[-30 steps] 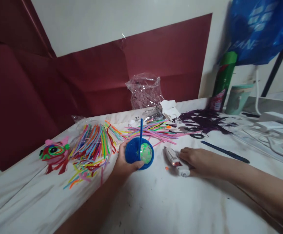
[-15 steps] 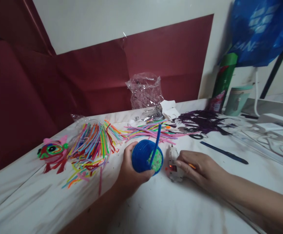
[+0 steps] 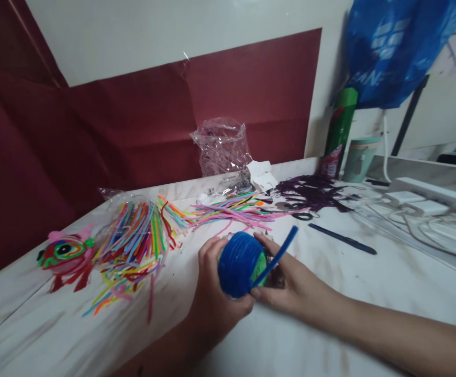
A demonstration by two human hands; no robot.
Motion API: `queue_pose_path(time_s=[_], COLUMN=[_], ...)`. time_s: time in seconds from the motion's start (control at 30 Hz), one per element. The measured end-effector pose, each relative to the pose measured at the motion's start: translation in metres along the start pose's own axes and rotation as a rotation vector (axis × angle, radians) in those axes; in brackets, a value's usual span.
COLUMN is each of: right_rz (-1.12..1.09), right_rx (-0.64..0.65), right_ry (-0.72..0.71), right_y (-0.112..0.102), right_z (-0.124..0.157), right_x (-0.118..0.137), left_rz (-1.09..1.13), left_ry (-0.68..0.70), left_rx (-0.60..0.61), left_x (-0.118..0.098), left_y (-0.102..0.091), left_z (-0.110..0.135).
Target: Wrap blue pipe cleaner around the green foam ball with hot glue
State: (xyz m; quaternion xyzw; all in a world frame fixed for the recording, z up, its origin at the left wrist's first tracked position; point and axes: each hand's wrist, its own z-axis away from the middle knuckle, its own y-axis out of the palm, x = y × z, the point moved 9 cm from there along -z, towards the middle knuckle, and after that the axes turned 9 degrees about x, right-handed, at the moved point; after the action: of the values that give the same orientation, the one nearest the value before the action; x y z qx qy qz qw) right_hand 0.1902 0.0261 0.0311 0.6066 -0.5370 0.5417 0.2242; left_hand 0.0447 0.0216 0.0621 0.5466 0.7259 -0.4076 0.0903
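Observation:
A ball wrapped in blue pipe cleaner [image 3: 238,267] is held above the table in front of me. My left hand [image 3: 214,293] is wrapped round its left side, thumb underneath. On the other side, my right hand [image 3: 290,280] grips it with the thumb at the lower edge and a finger on top. A blue pipe cleaner end [image 3: 285,246] sticks out to the upper right, crossing the green patch [image 3: 258,269] on the ball's right face. Behind the right hand, the glue gun [image 3: 278,277] is mostly hidden.
At left stands a red and pink pipe-cleaner figure [image 3: 66,254]. Beside it lie piles of coloured pipe cleaners [image 3: 137,230]. Further back are scissors [image 3: 301,214], purple strands [image 3: 314,191] and a clear plastic bag [image 3: 223,146]. A dark flat strip [image 3: 343,239] and power strip [image 3: 435,193] lie at right.
My right hand has let go of the glue gun and moved left onto the ball. The ball has turned, so the loose pipe cleaner end leans right. The view has shifted right.

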Motion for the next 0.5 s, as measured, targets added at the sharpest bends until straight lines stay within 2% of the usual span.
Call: queue_pose_path(time_s=[0.13, 0.3, 0.43, 0.5], right_rz=[0.063, 0.088, 0.148, 0.160], right_rx=[0.008, 0.000, -0.045, -0.053], right_ry=[0.061, 0.092, 0.103, 0.105], right_y=[0.001, -0.001, -0.004, -0.005], right_z=[0.000, 0.001, 0.001, 0.001], right_x=[-0.005, -0.004, -0.002, -0.002], left_rz=[-0.022, 0.059, 0.166, 0.231], left_ry=[-0.007, -0.044, -0.147, -0.209], left_rx=[0.004, 0.051, 0.151, 0.164], left_x=[0.001, 0.006, 0.016, 0.020], left_y=[0.003, 0.004, 0.008, 0.008], left_z=[0.001, 0.002, 0.004, 0.004])
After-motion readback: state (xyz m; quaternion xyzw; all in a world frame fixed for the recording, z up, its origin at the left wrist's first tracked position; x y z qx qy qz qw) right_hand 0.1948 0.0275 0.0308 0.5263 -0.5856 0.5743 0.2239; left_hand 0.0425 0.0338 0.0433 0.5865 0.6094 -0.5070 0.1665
